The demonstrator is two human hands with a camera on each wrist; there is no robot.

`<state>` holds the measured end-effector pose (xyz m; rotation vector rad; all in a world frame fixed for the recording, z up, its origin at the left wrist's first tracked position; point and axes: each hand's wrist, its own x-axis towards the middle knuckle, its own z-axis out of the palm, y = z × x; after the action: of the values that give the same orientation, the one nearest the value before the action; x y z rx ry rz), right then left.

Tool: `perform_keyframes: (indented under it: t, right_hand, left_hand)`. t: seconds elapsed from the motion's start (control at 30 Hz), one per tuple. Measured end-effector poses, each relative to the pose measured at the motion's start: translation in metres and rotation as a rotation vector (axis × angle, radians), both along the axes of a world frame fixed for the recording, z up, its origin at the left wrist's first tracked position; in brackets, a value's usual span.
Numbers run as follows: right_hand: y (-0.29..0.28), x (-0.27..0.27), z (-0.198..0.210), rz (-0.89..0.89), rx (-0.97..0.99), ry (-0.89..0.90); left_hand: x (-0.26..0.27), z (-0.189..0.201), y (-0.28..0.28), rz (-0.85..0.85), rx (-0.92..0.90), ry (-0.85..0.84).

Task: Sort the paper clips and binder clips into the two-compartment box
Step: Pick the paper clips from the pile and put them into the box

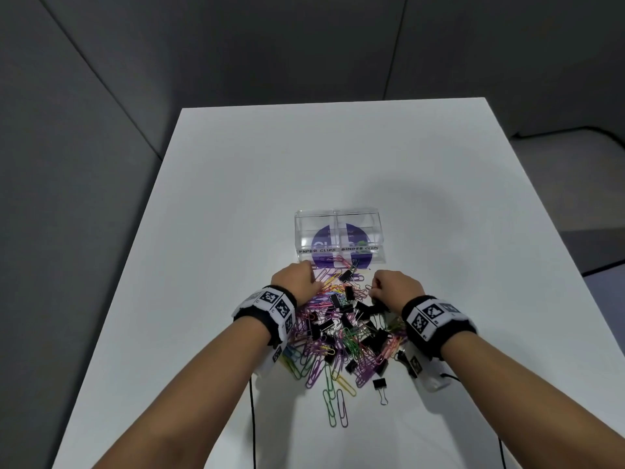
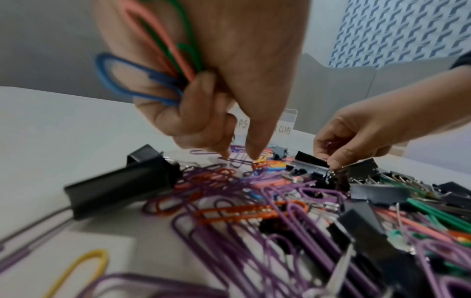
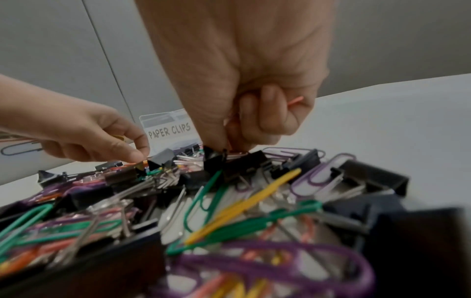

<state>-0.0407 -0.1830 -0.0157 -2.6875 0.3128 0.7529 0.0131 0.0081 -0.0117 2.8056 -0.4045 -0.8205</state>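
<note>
A mixed pile [image 1: 341, 330] of coloured paper clips and black binder clips lies on the white table. Just beyond it stands the clear two-compartment box [image 1: 338, 218], labelled PAPER CLIPS on the left and BINDER CLIPS on the right. My left hand [image 1: 313, 284] is over the pile's far left. It holds blue, pink and green paper clips [image 2: 158, 66] against the palm, while thumb and forefinger pinch a purple paper clip [image 2: 238, 160] on the pile. My right hand [image 1: 373, 292] at the pile's far right pinches a black binder clip [image 3: 214, 159]. A pink clip end [image 3: 295, 100] pokes from its curled fingers.
The table [image 1: 236, 198] is bare white around the pile and box, with its edges to the left, right and back. Grey partition walls stand behind. Thin black cables [image 1: 252, 418] hang from both wrists over the near part of the table.
</note>
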Motion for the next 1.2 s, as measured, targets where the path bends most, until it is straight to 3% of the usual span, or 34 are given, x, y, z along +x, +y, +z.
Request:
perform_keyframes:
  t: [0.13, 0.23, 0.37, 0.57, 0.77, 0.93, 1.07, 1.2]
  right_hand:
    - [0.001, -0.005, 0.0, 0.03, -0.012, -0.039]
    - [0.003, -0.012, 0.004, 0.025, 0.009, -0.102]
    - [0.005, -0.02, 0.009, -0.024, 0.078, -0.178]
    - [0.003, -0.023, 0.019, -0.044, 0.245, -0.182]
    - [0.021, 0.02, 0.065, 0.083, 0.291, -0.265]
    - [0.047, 0.08, 0.084, 0.164, 0.17, -0.28]
    - [0.058, 0.101, 0.072, 0.136, 0.214, -0.193]
    - [0.05, 0.085, 0.071, 0.013, 0.363, -0.353]
  left_hand:
    - [-0.002, 0.005, 0.002, 0.041, 0.052, -0.051]
    - [-0.005, 0.007, -0.003, 0.043, 0.104, 0.004]
    - [-0.009, 0.008, -0.009, 0.028, 0.059, 0.058]
    - [-0.013, 0.021, -0.005, -0.012, -0.019, -0.005]
    - [0.011, 0.054, 0.013, -0.031, -0.067, -0.11]
    - [0.048, 0.078, 0.022, -0.034, 0.012, -0.198]
    - [0.067, 0.079, 0.02, -0.14, 0.151, -0.18]
    - [0.079, 0.074, 0.008, -0.239, 0.201, -0.193]
